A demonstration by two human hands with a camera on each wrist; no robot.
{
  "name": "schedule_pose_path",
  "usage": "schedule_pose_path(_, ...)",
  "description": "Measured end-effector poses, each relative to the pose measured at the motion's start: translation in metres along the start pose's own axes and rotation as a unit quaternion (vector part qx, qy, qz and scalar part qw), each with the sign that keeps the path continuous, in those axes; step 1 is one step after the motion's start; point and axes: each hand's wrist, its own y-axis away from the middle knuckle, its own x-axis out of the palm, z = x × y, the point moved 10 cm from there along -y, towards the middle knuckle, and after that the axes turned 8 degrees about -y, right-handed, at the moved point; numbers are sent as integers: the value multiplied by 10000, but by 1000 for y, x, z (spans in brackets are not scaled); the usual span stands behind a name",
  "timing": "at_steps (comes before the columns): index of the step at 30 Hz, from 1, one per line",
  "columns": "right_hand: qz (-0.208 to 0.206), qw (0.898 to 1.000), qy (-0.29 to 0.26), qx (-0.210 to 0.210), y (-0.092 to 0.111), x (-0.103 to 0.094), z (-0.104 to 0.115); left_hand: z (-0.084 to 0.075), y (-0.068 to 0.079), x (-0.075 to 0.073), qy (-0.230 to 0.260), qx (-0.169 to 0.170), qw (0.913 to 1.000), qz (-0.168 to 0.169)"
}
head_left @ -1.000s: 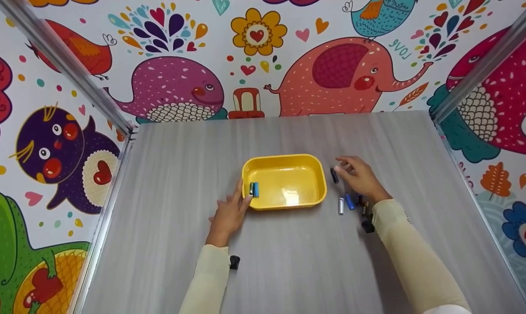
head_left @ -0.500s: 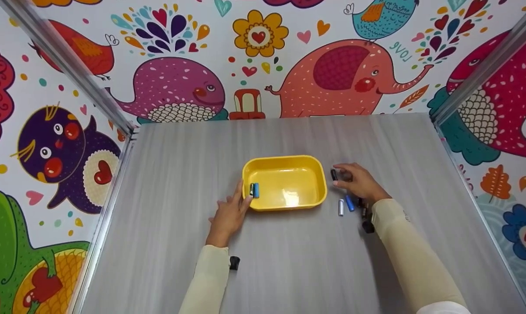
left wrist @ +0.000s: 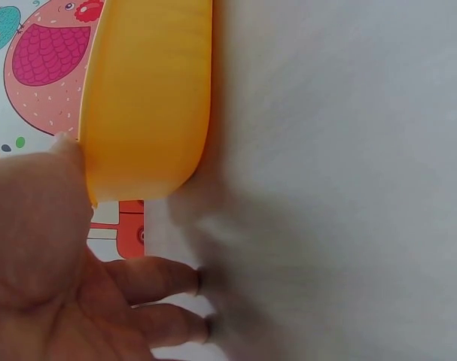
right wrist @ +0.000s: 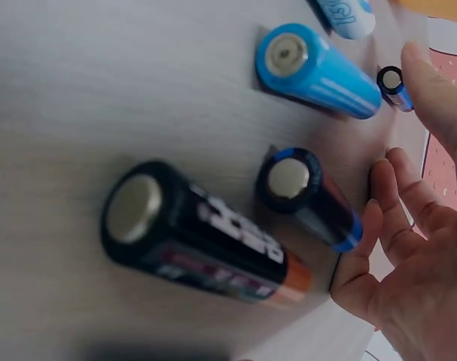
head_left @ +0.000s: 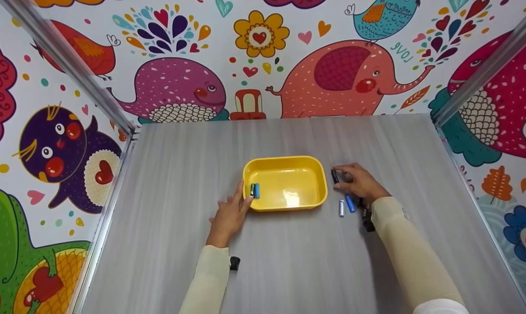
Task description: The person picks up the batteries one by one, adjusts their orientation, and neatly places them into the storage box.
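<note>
A yellow plastic tub [head_left: 285,207] stands mid-table with two batteries [head_left: 254,190] inside at its left end. My left hand [head_left: 228,218] holds the tub at its front left corner, thumb over the rim and forefinger along the outer wall. In the left wrist view its other fingers [left wrist: 156,278] are spread beside the tub. Right of the tub, my right hand [head_left: 361,181] pinches a black battery [head_left: 335,176] between thumb and forefinger. In the right wrist view the thumb [right wrist: 439,98] is beside this battery, with the forefinger hidden.
Near my right wrist lie a silver-white battery [head_left: 341,208], a blue battery [head_left: 350,203] and dark batteries partly covered by the wrist in the head view. The right wrist view shows a black-and-orange battery [right wrist: 205,237] and a dark blue-ended battery [right wrist: 307,197]. Patterned walls [head_left: 184,87] bound the table.
My right hand's thumb and forefinger have come together on the black battery, which has turned slightly. The left hand and the tub have stayed in place.
</note>
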Motion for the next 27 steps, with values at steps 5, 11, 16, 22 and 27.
schedule_pose_path(5, 94, 9998, 164, 110, -1, 3, -2, 0, 0, -1, -87, 41, 9999, -68)
schedule_pose_path(11, 48, 9994, 329, 59, -2, 4, 0, -1, 0, -1, -136, 44, 9999, -84)
schedule_pose_path(16, 48, 9993, 320, 160, -2, 4, 1, 0, 0, -1, -113, 14, 9999, -76)
schedule_pose_path(22, 69, 9993, 361, 111, -2, 5, 2, 0, 1, -2, -85, 21, 9999, -65)
schedule_pose_path(27, 50, 9992, 399, 37, -2, 5, 2, 0, 1, -2, -87, 16, 9999, -88)
